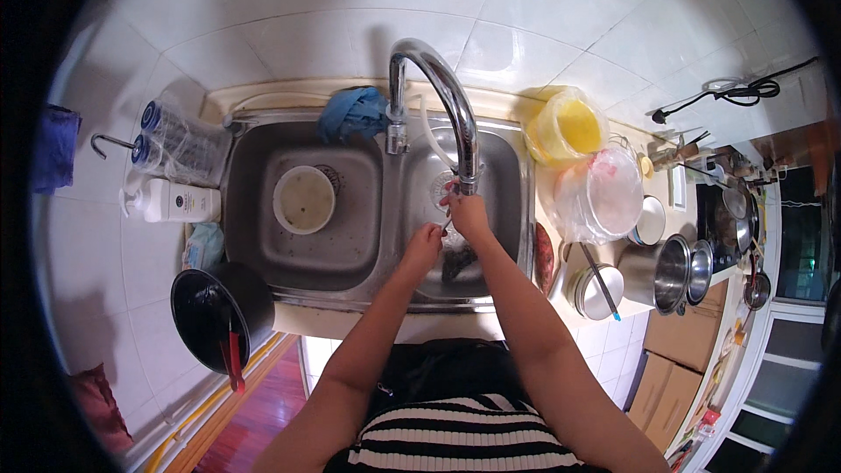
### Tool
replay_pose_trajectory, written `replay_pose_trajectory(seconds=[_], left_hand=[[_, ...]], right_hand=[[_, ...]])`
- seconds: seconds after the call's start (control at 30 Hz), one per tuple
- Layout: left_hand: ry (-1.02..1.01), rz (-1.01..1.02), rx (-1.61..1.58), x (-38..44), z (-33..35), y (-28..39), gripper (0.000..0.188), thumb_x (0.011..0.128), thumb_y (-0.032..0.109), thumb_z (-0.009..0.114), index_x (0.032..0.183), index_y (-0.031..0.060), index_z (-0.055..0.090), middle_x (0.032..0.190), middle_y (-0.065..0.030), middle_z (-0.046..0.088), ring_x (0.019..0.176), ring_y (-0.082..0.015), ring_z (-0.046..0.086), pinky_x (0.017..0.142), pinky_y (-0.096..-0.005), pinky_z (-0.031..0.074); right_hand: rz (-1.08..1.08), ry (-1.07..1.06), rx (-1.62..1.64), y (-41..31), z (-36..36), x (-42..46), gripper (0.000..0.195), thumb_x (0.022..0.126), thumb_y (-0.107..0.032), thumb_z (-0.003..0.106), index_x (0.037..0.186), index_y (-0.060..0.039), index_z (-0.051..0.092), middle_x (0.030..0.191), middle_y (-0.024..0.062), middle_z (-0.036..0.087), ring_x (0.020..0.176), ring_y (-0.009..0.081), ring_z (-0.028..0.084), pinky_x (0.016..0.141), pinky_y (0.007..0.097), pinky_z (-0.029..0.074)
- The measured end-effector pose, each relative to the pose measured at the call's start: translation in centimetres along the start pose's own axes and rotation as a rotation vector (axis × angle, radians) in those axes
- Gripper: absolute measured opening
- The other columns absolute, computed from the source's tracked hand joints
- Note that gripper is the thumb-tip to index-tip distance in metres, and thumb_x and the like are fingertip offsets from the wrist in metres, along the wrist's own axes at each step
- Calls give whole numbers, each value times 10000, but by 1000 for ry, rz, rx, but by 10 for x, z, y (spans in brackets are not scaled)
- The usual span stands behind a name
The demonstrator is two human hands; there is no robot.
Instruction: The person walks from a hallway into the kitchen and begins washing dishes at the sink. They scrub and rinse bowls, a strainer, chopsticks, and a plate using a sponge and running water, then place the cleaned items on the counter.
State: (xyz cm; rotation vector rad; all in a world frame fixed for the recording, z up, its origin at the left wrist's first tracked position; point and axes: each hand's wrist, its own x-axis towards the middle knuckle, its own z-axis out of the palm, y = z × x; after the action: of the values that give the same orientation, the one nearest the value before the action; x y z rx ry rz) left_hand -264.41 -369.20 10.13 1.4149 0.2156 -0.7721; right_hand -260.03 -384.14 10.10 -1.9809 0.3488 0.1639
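Note:
Both hands are over the right bowl of a steel double sink. My left hand has its fingers closed on a thin utensil, too small to name. Just below the chrome faucet, my right hand touches the same utensil's upper part; the faucet partly hides its fingers. Dark matter lies in the bowl beneath the hands. In the left bowl stands a white round container of cloudy liquid.
A blue plastic bag hangs over the sink's back edge. At left stand a white pump bottle and a black pot. At right are a yellow bag-lined bin, a sweet potato, bowls and a steel pot.

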Motion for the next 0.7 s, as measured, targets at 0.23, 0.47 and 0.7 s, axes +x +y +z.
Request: replay_pose_trajectory(seconds=[0.23,0.47,0.7], left_hand=[[81,-225,-274,-5,1,16,149,1009,258,482,958,131,540,648,59,403,481,-65,324,414,-243,247],[173,-225,-298,-16,1,13,194,1013,267,483,962,121,600,627,56,419,460,-56,326,399,-244,238],[92,-144,-206,0,4,15,241,1012,308,484,964,99,593,603,42,435,429,-71,341,375,-265,241]], right_hand=[[-109,219,-170,4,17,-3,217,912,-96,507,1110,-33,568,785,139,689,740,349,672,683,449,511],[-133,13,71,-5,20,7,170,939,-147,543,1067,-50,598,745,51,642,675,152,685,562,343,507],[20,191,-117,-11,17,-7,282,980,-220,479,869,-53,678,757,141,696,696,309,678,634,408,520]])
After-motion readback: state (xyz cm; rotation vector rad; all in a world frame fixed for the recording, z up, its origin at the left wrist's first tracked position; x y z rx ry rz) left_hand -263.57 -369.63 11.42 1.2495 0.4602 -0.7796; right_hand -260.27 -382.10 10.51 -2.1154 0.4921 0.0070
